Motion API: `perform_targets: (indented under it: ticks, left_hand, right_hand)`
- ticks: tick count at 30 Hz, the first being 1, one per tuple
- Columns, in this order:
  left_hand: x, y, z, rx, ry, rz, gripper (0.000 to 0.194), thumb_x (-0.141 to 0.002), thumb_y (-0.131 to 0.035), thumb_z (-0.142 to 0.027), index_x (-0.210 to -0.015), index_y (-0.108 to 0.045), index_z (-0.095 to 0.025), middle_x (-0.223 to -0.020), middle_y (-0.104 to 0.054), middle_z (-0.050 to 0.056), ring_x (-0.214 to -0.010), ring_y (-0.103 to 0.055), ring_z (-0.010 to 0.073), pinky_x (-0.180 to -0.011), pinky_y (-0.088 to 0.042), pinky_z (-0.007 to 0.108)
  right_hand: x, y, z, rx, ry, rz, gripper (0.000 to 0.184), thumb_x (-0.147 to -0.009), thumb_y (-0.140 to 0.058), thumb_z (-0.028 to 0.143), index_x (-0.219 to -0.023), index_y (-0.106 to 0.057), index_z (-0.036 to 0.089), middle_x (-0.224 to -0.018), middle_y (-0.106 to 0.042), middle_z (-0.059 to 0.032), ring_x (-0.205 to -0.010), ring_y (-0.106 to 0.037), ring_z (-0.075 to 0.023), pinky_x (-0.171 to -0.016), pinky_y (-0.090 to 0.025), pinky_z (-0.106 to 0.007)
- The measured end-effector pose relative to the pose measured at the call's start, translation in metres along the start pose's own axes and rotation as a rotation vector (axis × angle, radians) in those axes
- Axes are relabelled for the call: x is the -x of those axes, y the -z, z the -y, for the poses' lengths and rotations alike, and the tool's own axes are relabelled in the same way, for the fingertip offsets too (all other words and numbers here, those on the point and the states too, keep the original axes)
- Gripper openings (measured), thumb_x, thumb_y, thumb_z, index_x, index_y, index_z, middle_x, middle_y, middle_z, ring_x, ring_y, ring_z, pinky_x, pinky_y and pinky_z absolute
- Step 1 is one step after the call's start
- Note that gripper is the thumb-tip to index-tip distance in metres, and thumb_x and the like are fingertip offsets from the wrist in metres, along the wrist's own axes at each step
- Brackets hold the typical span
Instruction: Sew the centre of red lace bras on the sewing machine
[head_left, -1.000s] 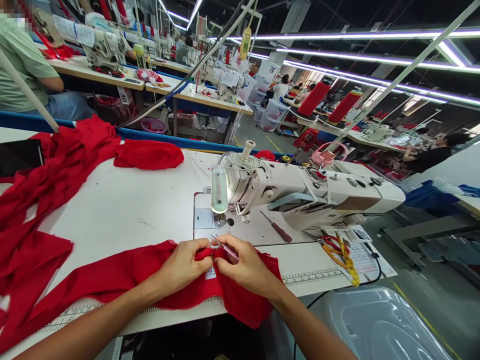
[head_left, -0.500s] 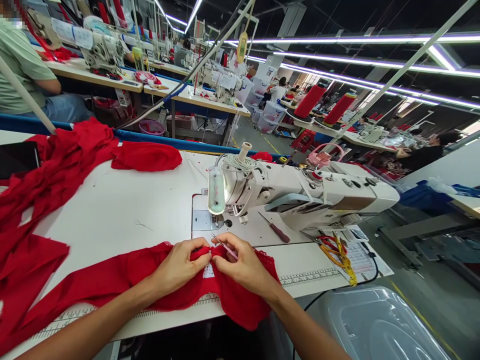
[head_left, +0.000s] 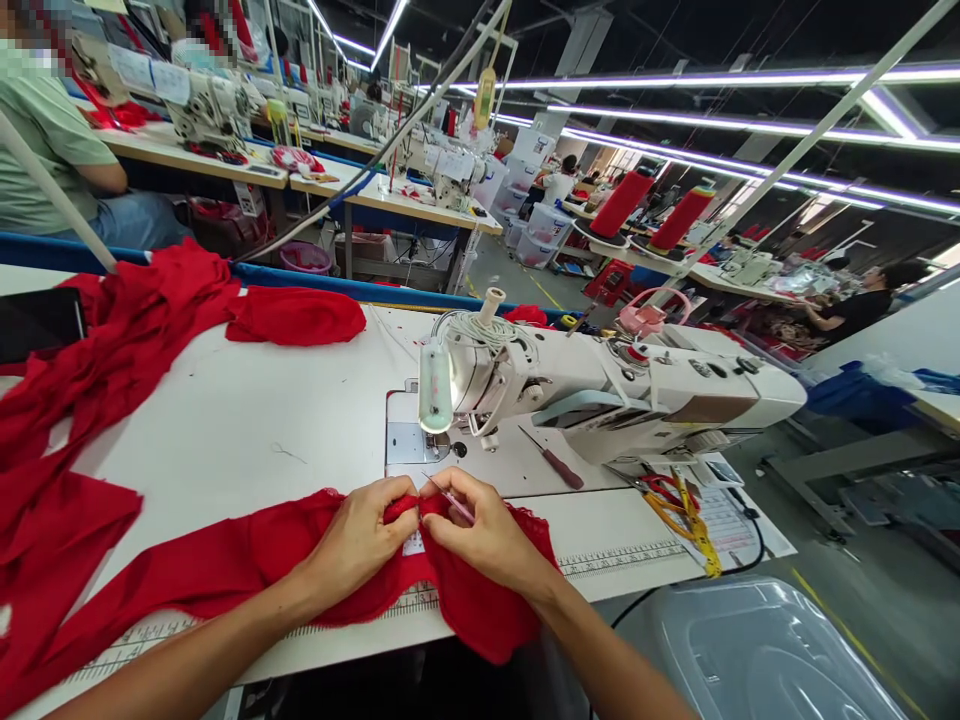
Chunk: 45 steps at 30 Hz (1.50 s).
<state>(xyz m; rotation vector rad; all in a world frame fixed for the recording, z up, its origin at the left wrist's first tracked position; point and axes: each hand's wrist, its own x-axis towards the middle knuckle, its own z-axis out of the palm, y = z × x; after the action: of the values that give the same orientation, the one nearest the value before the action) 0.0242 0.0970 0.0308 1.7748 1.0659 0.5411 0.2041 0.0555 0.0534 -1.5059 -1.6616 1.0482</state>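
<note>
Both hands meet at the near edge of the sewing table, in front of the sewing machine [head_left: 570, 365]. My left hand [head_left: 360, 535] pinches a gathered edge of the red fabric [head_left: 247, 550] between thumb and fingers. Right beside it, my right hand [head_left: 484, 530] is closed on the same cloth and also keeps a slim pink-handled, pointed tool [head_left: 460, 509] in its fingers; its exact kind is unclear. A small white printed patch [head_left: 413, 543] shows below the fingertips. The cloth runs left along the table, and a flap hangs over the front edge.
More red cloth [head_left: 105, 350] is heaped at the left beside a black phone [head_left: 37, 325]. An awl-like tool [head_left: 559, 467] lies under the machine arm; yellow-handled scissors [head_left: 679, 510] lie farther right. A clear plastic bin lid [head_left: 772, 650] is at lower right. A co-worker sits at far left.
My hands stay on the cloth; the tool's tip has shifted slightly at the fingertips. The whole view has moved very slightly.
</note>
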Motion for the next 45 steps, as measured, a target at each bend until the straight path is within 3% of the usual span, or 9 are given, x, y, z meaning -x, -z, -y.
perform_targets:
  ticks: [5,10,15,19,23,29,36,40,45]
  left_hand:
    - [0.0,0.004,0.004,-0.098,-0.013,0.007,0.021,-0.089,-0.053,-0.038,-0.076,-0.055,-0.021,-0.069,-0.054,-0.003,-0.065,-0.051,0.0167,-0.061,-0.041,0.028]
    - [0.006,0.001,0.007,-0.563,-0.458,-0.48,0.024,-0.095,-0.052,-0.022,-0.117,-0.058,-0.016,-0.115,-0.062,0.014,-0.104,-0.059,0.0277,-0.089,-0.052,0.043]
    - [0.02,-0.005,0.016,-0.799,-0.739,-0.164,0.029,-0.098,-0.037,-0.004,-0.113,-0.06,-0.013,-0.116,-0.067,0.012,-0.107,-0.064,0.0215,-0.093,-0.057,0.035]
    - [0.028,-0.018,0.033,-0.933,-0.722,-0.231,0.042,-0.093,-0.035,0.002,-0.126,-0.057,-0.011,-0.132,-0.063,0.017,-0.127,-0.057,0.0304,-0.103,-0.052,0.051]
    - [0.028,-0.027,0.033,-0.949,-0.696,-0.29,0.033,-0.094,-0.042,-0.004,-0.122,-0.06,-0.008,-0.129,-0.064,0.021,-0.121,-0.062,0.0344,-0.096,-0.056,0.052]
    - [0.023,-0.022,0.019,-0.909,-0.642,-0.233,0.023,-0.098,-0.048,-0.015,-0.113,-0.065,-0.012,-0.126,-0.065,0.019,-0.116,-0.063,0.0311,-0.094,-0.057,0.046]
    - [0.026,-0.02,0.026,-0.874,-0.601,-0.246,0.027,-0.101,-0.046,-0.021,-0.119,-0.065,-0.016,-0.131,-0.064,0.014,-0.123,-0.057,0.0288,-0.101,-0.05,0.046]
    - [0.025,-0.018,0.025,-0.844,-0.57,-0.224,0.04,-0.103,-0.043,-0.031,-0.137,-0.056,-0.015,-0.133,-0.064,0.013,-0.12,-0.059,0.0265,-0.098,-0.051,0.042]
    - [0.026,-0.02,0.025,-0.867,-0.561,-0.234,0.04,-0.103,-0.042,-0.027,-0.14,-0.056,-0.018,-0.135,-0.064,0.012,-0.123,-0.057,0.0271,-0.102,-0.047,0.043]
  right_hand:
    - [-0.008,0.021,-0.019,0.52,0.109,-0.199,0.028,-0.089,-0.057,0.022,-0.116,-0.061,0.024,-0.109,-0.072,-0.0053,-0.099,-0.067,-0.0235,-0.084,-0.049,-0.033]
    - [0.011,0.011,-0.026,0.677,0.219,-0.379,0.029,-0.093,-0.044,0.013,-0.117,-0.059,0.02,-0.102,-0.073,-0.0079,-0.091,-0.069,-0.0216,-0.07,-0.048,-0.028]
    - [0.028,-0.014,-0.031,0.665,0.316,-0.218,0.027,-0.087,-0.04,0.004,-0.1,-0.059,0.019,-0.087,-0.068,-0.0057,-0.078,-0.063,-0.0198,-0.065,-0.042,-0.028]
    - [0.012,0.008,-0.05,0.678,0.305,-0.079,0.018,-0.089,-0.05,0.01,-0.101,-0.061,0.019,-0.09,-0.07,-0.006,-0.08,-0.063,-0.0204,-0.067,-0.042,-0.028]
    - [-0.001,0.033,-0.052,0.624,0.316,-0.02,0.011,-0.093,-0.054,0.015,-0.098,-0.061,0.022,-0.083,-0.07,-0.0004,-0.073,-0.063,-0.0163,-0.064,-0.041,-0.025]
    - [0.009,0.012,-0.04,0.624,0.337,-0.046,0.035,-0.095,-0.044,0.009,-0.121,-0.064,0.021,-0.093,-0.065,-0.0048,-0.076,-0.061,-0.0155,-0.062,-0.043,-0.024]
    - [0.005,0.019,-0.047,0.822,0.261,-0.039,0.04,-0.097,-0.059,0.038,-0.136,-0.062,0.03,-0.095,-0.068,-0.0042,-0.073,-0.063,-0.0153,-0.056,-0.039,-0.023]
    - [0.007,0.021,-0.041,0.844,0.246,-0.036,0.053,-0.093,-0.061,0.058,-0.137,-0.061,0.028,-0.098,-0.069,-0.0058,-0.077,-0.065,-0.0175,-0.059,-0.043,-0.025]
    - [0.007,0.023,-0.043,0.848,0.255,-0.016,0.061,-0.088,-0.064,0.064,-0.139,-0.059,0.03,-0.1,-0.068,-0.0051,-0.078,-0.066,-0.0181,-0.058,-0.044,-0.025]
